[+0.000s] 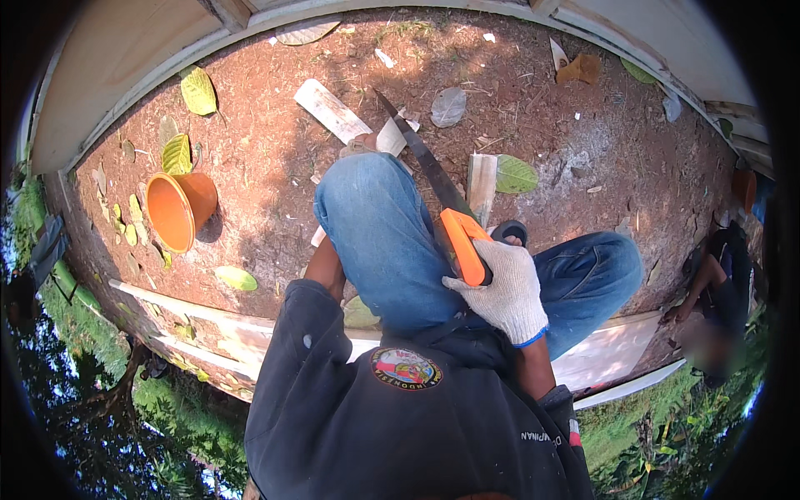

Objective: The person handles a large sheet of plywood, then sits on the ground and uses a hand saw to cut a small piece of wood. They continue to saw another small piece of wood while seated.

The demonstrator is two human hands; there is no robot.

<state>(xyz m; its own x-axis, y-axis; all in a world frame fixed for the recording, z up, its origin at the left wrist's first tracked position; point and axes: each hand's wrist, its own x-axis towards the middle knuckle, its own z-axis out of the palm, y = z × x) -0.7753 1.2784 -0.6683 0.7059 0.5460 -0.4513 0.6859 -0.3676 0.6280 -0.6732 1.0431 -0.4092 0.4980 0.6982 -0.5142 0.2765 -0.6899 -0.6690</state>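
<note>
My right hand (507, 293), in a whitish knit glove with a blue cuff edge, is closed around the orange handle (463, 242) of a handsaw. The saw's dark blade (427, 162) slants up and to the left, past my bent knee, its tip above the soil. Beside the blade lies a pale wooden offcut (395, 133), partly covered by the blade and knee. A light plank (330, 108) sticks out beyond the same knee. My left forearm (327, 268) goes down behind the knee, which hides that hand and its fingers.
A short wood piece (482, 187) lies right of the blade, near my sandalled foot (510, 232). An orange bucket (179, 210) lies tipped at the left. Pale panels (133, 75) border the far side. Another person (721, 283) sits at the right edge. Leaves and wood scraps dot the soil.
</note>
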